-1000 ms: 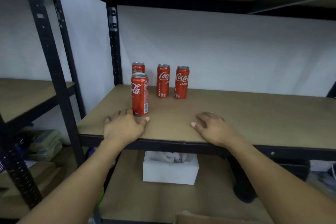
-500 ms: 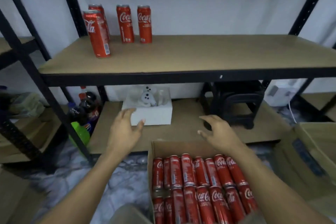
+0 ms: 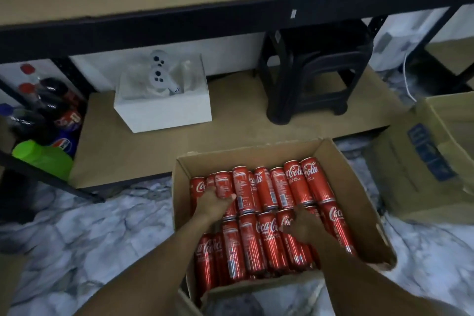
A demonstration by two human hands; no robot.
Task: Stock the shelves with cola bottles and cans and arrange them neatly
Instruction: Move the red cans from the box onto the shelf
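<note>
Gripping a slim red cola can (image 3: 223,183), lying front-to-back by the left wall of the brown cardboard box (image 3: 256,154): my left hand (image 3: 214,204). Whether my right hand (image 3: 306,227) holds anything, I cannot tell.

On my feed the cans (image 3: 266,233) are glossy red with white script lettering, packed in a plain brown carton (image 3: 359,200). I see a floor (image 3: 89,233) marbled white and grey-blue, a tan shelf board (image 3: 243,126) edged by a black frame (image 3: 179,25), a white box (image 3: 166,115), a black stool (image 3: 315,64), a bright green container (image 3: 43,159), and a second brown carton (image 3: 400,187) printed with dark blue blocks.
</note>
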